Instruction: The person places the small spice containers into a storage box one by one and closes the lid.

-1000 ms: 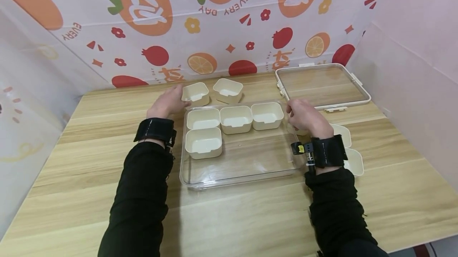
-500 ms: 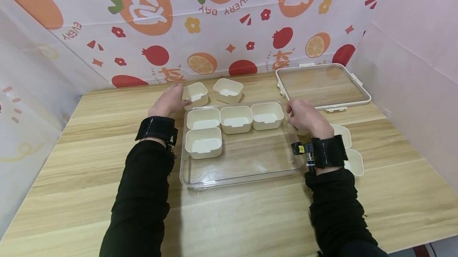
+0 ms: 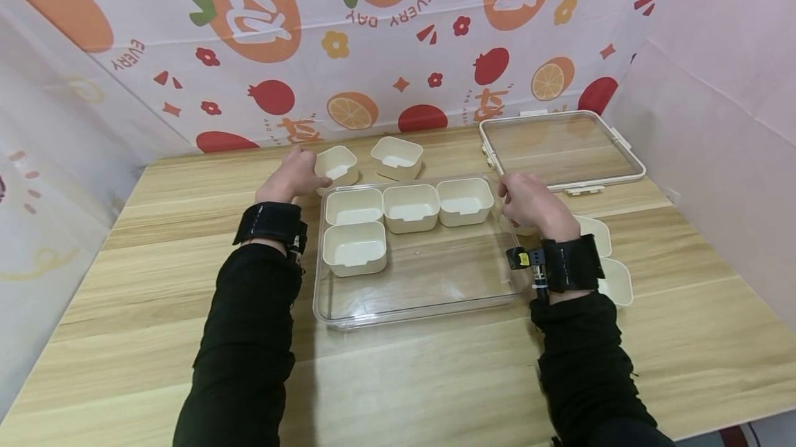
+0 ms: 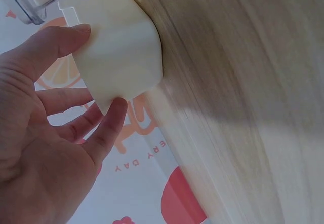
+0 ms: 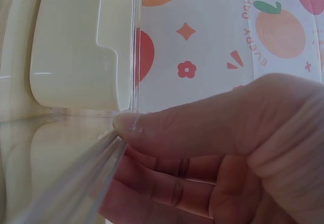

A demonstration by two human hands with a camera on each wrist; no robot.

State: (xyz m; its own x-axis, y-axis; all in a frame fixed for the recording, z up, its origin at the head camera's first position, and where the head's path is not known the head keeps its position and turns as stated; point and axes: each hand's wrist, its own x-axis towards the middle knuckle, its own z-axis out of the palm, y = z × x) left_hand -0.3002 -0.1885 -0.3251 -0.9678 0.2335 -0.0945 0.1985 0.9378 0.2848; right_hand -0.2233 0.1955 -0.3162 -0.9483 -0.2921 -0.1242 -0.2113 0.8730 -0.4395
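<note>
Cream cup [image 3: 338, 165] lies pinched in the left hand [image 3: 289, 176], beyond the clear tray [image 3: 441, 271] whose right rim the right hand [image 3: 533, 205] grips.

Four cups [image 3: 354, 249] in the tray [image 3: 448, 267]

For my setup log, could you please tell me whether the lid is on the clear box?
No, the lid lies on the table, beyond the open box.

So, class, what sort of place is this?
Probably a staged tabletop workspace: a fruit-patterned sheet hangs behind the table, pale sheets flank it, and black wrist straps are worn.
</note>
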